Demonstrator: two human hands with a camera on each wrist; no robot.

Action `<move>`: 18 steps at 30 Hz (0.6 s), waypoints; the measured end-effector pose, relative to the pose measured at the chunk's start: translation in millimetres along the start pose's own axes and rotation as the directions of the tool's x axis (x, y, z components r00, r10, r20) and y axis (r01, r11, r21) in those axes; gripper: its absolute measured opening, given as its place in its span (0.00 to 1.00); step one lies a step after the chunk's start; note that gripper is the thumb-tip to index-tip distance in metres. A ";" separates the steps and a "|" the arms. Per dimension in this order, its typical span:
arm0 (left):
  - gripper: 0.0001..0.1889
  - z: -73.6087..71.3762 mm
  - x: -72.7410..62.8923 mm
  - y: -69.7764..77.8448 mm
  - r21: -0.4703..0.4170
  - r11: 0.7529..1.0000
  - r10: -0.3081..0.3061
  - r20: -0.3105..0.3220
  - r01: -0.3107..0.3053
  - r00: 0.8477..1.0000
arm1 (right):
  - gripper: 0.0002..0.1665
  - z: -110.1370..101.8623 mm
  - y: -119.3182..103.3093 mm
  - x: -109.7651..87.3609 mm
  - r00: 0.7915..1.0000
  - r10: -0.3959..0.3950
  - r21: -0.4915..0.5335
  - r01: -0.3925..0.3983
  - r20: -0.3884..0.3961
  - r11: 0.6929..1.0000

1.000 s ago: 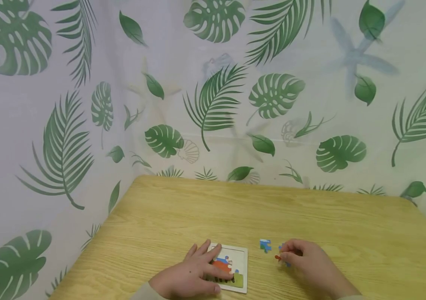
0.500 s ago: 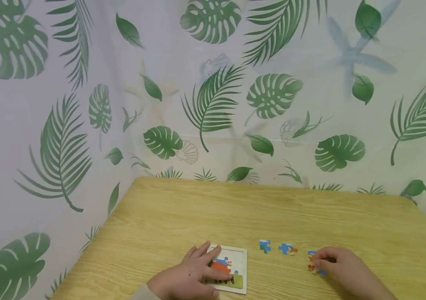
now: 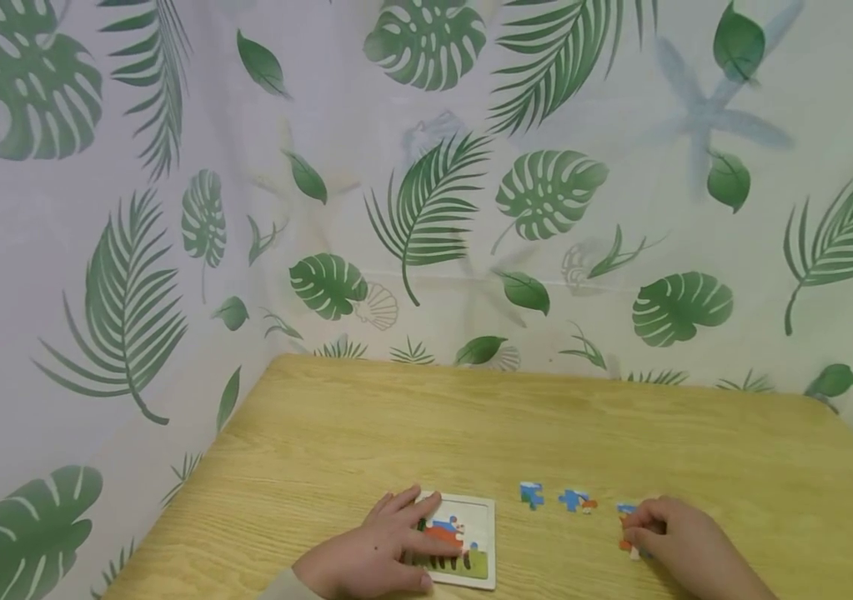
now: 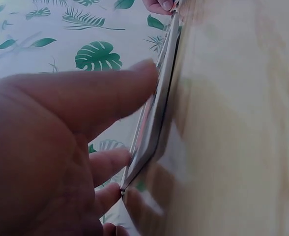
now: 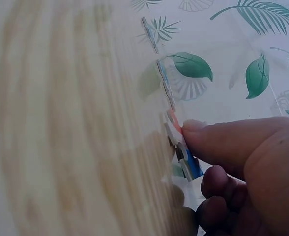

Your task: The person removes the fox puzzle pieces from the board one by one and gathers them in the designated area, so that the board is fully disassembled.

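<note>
My left hand (image 3: 377,546) lies with spread, straight fingers over the left side of a small white puzzle tray (image 3: 490,533), partly covering the picture inside. Joined puzzle pieces (image 3: 444,533) in red, blue and green fill the tray's lower left; its upper right shows bare white. In the left wrist view the thumb (image 4: 120,93) is at the tray's edge. To the right, my right hand (image 3: 684,542) pinches a blue and red puzzle piece (image 5: 191,167) between thumb and fingers, low at the table. Another piece appears to overlap or touch it; the fingers hide part.
Two loose puzzle pieces lie between the hands: a blue and green one (image 3: 531,494) and a blue one with a red and white part (image 3: 574,500). The wooden table (image 3: 396,417) meets leaf-patterned sheets (image 3: 426,325) at the back and left.
My right hand has moved right, off the middle loose piece, to the pieces farther right, where it has stayed over the last half second. The left hand stays on the tray.
</note>
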State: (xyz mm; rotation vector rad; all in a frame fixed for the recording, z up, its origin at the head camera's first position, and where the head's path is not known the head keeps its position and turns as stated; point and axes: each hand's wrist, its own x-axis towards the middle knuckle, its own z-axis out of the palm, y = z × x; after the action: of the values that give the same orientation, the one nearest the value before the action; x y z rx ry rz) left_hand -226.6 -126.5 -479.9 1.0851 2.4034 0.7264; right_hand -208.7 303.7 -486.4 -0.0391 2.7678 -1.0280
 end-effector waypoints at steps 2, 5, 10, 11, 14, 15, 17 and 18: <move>0.25 0.4 0.1 -0.9 0.018 1.000 -0.004 -0.009 0.004 1.000 | 0.04 1.8 0.8 0.8 1.000 0.014 0.010 -0.014 0.001 1.000; 0.26 0.7 -0.2 -2.0 0.040 0.999 -0.008 -0.023 0.009 1.000 | 0.04 2.7 0.8 1.3 1.000 0.022 0.022 -0.022 0.008 1.000; 0.27 0.4 -0.6 -3.2 0.050 0.999 0.005 -0.034 -0.003 0.999 | 0.06 -0.4 1.1 -1.3 0.999 0.002 0.022 -0.003 0.041 1.000; 0.27 0.3 -0.7 -3.1 0.052 0.999 0.010 -0.036 -0.008 0.999 | 0.07 -1.3 1.7 -2.8 0.999 -0.004 0.026 0.003 0.054 1.000; 0.27 0.2 -0.7 -2.7 0.057 0.998 0.016 -0.039 -0.014 0.999 | 0.08 -3.7 4.3 -7.4 0.994 -0.044 0.031 0.041 0.096 0.999; 0.28 0.2 -0.5 -2.6 0.061 0.998 0.015 -0.039 -0.013 0.999 | 0.08 -4.1 5.3 -8.2 0.992 -0.063 0.031 0.060 0.111 0.998; 0.28 -0.1 0.1 -2.3 0.066 0.998 0.007 -0.036 -0.004 0.999 | 0.09 -3.9 6.2 -9.2 0.989 -0.081 0.026 0.078 0.123 0.997; 0.28 -0.3 0.5 -2.2 0.073 0.997 0.003 -0.036 -0.001 0.999 | 0.09 -3.4 6.2 -9.0 0.989 -0.084 0.018 0.083 0.121 0.996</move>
State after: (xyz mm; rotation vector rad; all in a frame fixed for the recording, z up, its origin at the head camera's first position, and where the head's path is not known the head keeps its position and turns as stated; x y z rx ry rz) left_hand -228.3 -127.3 -481.1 1.1121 2.4773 0.6682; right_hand -200.3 311.3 -486.4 -0.2109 2.6694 -1.0266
